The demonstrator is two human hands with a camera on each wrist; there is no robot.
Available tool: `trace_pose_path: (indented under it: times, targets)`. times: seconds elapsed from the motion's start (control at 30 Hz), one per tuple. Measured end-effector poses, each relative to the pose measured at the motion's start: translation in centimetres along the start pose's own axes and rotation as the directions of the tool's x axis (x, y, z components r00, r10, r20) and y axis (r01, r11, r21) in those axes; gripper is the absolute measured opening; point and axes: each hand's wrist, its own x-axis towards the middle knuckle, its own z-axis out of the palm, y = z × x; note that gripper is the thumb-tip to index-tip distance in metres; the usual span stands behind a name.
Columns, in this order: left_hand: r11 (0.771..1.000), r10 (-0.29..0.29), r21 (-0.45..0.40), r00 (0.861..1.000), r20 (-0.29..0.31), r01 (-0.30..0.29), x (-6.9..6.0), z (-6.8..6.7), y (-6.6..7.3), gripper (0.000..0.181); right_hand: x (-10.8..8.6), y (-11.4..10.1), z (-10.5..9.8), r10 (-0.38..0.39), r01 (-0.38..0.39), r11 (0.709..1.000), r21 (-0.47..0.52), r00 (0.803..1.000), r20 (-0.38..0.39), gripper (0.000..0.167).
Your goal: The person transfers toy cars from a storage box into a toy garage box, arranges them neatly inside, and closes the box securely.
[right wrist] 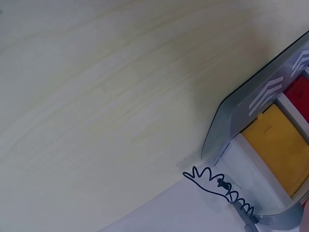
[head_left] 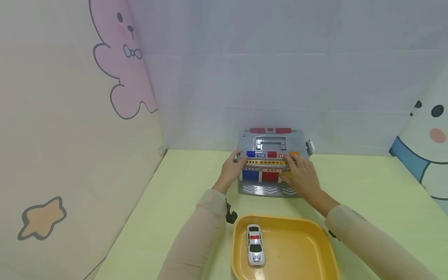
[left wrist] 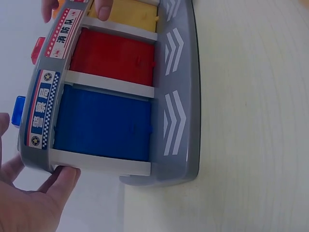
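Note:
A grey toy station (head_left: pixel 271 167) (left wrist: pixel 111 92) (right wrist: pixel 270 145) has blue, red and yellow doors along its front. My left hand (head_left: pixel 231 169) (left wrist: pixel 36 203) grips its left side near the blue door, thumb at the lower corner of the overhang. With my right hand (head_left: pixel 304 177) I hold the right part of the front overhang: the thumb is in front of the yellow door and the fingers are over the top edge. Only a sliver of that hand shows in the right wrist view. All the doors look closed.
A yellow tray (head_left: pixel 290 249) lies nearer to me, with a white toy police car (head_left: pixel 256 245) at its left side. A dark coiled cord (right wrist: pixel 241 198) hangs by the station's right side. Behind the station is a pale curtain (head_left: pixel 280 77); a printed wall stands at the left.

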Motion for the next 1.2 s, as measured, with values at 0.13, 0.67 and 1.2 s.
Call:
trace_pose_path:
  times: [0.13,0.67,1.2]
  targets:
    - [0.999,-0.030,-0.011,1.000,0.008,0.030,0.0,0.0,0.7,0.056,-0.2,0.2,-0.2,0.057,-0.056,0.997,0.045,0.998,-0.020,0.080]
    - [0.997,-0.075,-0.015,0.997,0.016,0.075,0.7,-0.3,1.5,0.054,-0.1,0.9,-1.1,0.212,-0.209,0.966,0.152,0.977,-0.006,0.082]
    - [0.996,-0.085,0.015,0.996,0.019,0.085,1.3,-0.2,1.7,0.048,-0.4,2.5,-1.6,0.479,-0.502,0.785,0.363,0.863,0.157,0.067]
